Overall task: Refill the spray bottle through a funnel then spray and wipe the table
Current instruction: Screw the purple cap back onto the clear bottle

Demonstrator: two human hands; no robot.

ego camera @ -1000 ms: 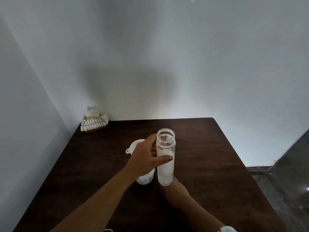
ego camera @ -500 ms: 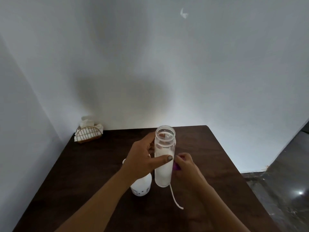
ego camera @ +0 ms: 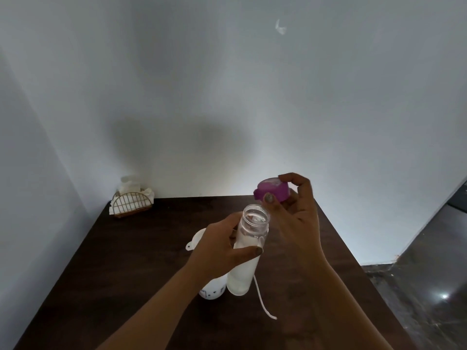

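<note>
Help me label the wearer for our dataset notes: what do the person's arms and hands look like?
The left forearm and right forearm are bare to the frame edge: no sleeve, watch or bracelet shows. Neither the left hand nor the right hand shows a ring. The left thumbnail and right thumbnail wear dark greyish polish.

Napkin holder at back-L corner of table; funnel just L of bottle, cap above-R.

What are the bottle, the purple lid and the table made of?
The bottle looks like clear plastic, frosted lower down; you see through its neck. The lid seems smooth, opaque purple plastic. The table looks like dark matte wood with faint grain.
</note>
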